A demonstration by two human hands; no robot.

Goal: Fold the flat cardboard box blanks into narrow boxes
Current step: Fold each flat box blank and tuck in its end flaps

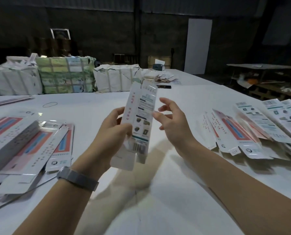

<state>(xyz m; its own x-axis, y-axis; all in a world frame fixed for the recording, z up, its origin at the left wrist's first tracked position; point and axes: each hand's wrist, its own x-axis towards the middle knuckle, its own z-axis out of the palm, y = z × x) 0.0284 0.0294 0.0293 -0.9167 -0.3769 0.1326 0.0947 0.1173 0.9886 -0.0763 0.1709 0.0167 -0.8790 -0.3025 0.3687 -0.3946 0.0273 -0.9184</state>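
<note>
My left hand (113, 127) grips a long narrow printed box (138, 119) around its middle, holding it tilted up above the white table (166, 192). The box is opened into a tube, with its bottom flaps hanging loose near my wrist. My right hand (172, 121) hovers just right of the box with fingers spread and relaxed, holding nothing; whether a fingertip touches the box's edge is unclear. A stack of flat box blanks (23, 143) lies at the left. More printed boxes or blanks (260, 131) lie fanned out at the right.
Wrapped bundles (65, 75) stand along the table's far side. A rubber band (50, 104) and a dark phone-like object (164, 86) lie on the table beyond the box. A second table (260, 67) stands at the far right.
</note>
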